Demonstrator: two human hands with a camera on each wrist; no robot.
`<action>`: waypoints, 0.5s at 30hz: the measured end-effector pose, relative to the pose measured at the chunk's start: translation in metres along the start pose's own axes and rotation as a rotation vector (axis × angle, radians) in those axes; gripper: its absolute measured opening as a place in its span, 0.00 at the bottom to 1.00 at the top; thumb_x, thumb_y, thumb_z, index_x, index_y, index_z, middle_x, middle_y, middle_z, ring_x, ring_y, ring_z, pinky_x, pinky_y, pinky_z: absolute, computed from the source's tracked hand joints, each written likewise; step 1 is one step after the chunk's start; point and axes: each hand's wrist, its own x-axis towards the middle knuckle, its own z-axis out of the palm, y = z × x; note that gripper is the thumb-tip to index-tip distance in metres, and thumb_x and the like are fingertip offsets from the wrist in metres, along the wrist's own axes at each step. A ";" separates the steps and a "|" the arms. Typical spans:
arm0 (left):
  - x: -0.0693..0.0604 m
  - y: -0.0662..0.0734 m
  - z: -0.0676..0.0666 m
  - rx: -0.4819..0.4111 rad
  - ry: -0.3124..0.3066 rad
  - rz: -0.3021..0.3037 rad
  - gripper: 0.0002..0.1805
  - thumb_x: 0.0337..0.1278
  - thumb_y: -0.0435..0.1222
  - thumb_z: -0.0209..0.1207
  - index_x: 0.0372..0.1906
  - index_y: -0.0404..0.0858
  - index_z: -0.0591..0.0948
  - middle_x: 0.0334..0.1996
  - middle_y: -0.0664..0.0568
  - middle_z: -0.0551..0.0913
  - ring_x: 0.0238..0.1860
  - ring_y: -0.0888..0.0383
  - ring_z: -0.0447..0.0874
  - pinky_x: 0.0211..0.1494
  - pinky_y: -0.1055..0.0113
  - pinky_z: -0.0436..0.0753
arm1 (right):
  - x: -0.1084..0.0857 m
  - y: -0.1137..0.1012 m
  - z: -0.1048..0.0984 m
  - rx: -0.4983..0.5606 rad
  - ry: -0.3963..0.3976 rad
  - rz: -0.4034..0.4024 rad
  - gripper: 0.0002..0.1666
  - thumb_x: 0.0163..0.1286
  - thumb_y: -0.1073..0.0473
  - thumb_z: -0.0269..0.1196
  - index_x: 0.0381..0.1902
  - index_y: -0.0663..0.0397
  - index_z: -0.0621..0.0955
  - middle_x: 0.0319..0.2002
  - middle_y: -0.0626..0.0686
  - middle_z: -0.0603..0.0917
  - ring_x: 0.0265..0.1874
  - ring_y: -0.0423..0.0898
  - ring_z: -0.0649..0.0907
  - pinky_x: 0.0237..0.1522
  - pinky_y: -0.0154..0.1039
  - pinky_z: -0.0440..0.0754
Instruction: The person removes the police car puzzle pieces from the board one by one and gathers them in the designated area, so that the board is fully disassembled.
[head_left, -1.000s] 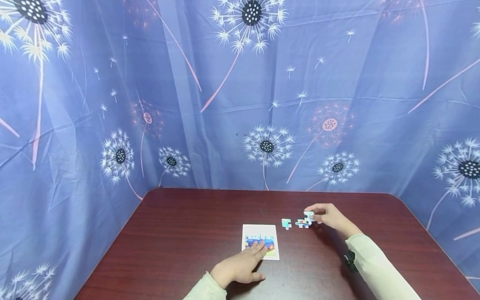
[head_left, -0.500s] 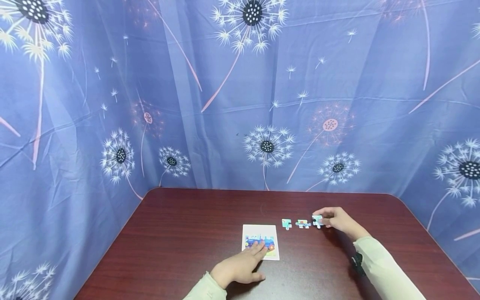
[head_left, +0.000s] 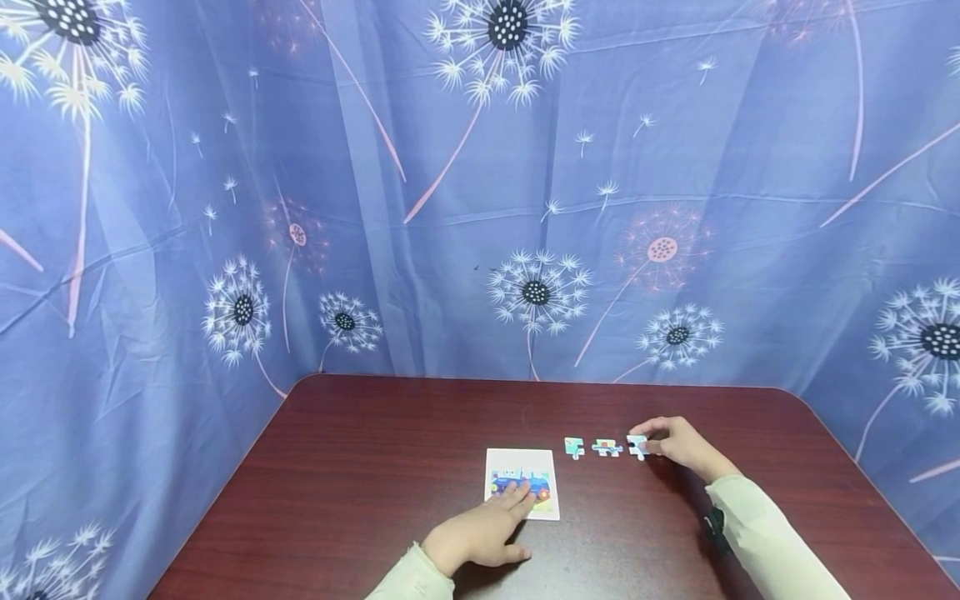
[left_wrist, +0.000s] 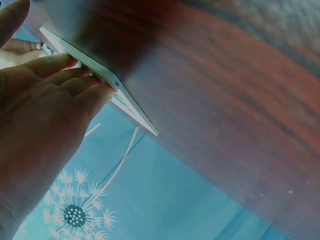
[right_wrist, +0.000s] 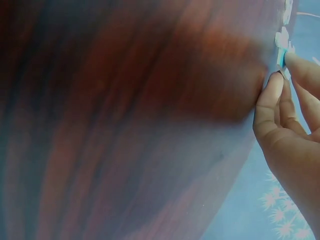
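Note:
My left hand (head_left: 480, 529) rests with straight fingers on a white square puzzle board (head_left: 520, 457) that bears a blue tractor picture. In the left wrist view the fingers lie over the board (left_wrist: 137, 112), hiding part of it. Off to the right, my right hand (head_left: 678, 443) pinches a light-blue jigsaw piece (head_left: 637, 444) between thumb and fingers, at the table surface. Left of that piece lie two more: a jigsaw piece with red and yellow bits (head_left: 607, 448) and a pale green jigsaw piece (head_left: 573, 447). All three stand apart in a row.
The dark red-brown wooden table (head_left: 360, 467) carries the board and pieces. A blue curtain (head_left: 450, 208) with dandelion prints hangs behind the table's far edge and at its left side. A dark strap (head_left: 716, 527) sits at the right wrist.
My right hand has moved a little right and nearer, carrying the light-blue jigsaw piece away from the middle piece and down to the table. The left hand has stayed put.

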 end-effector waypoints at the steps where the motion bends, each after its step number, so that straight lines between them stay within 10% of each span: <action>1: 0.000 0.000 0.000 0.001 -0.001 -0.001 0.40 0.64 0.50 0.57 0.73 0.35 0.59 0.74 0.42 0.55 0.74 0.49 0.51 0.73 0.58 0.59 | 0.000 0.000 0.000 -0.001 0.004 0.001 0.14 0.60 0.72 0.63 0.45 0.67 0.83 0.38 0.58 0.83 0.23 0.46 0.76 0.23 0.38 0.77; 15: 0.001 0.000 0.000 -0.010 -0.006 0.000 0.40 0.63 0.50 0.57 0.73 0.35 0.59 0.74 0.42 0.55 0.74 0.48 0.51 0.73 0.57 0.59 | -0.001 -0.001 0.001 -0.038 0.029 0.014 0.12 0.58 0.74 0.62 0.41 0.69 0.83 0.37 0.60 0.83 0.27 0.46 0.78 0.24 0.37 0.77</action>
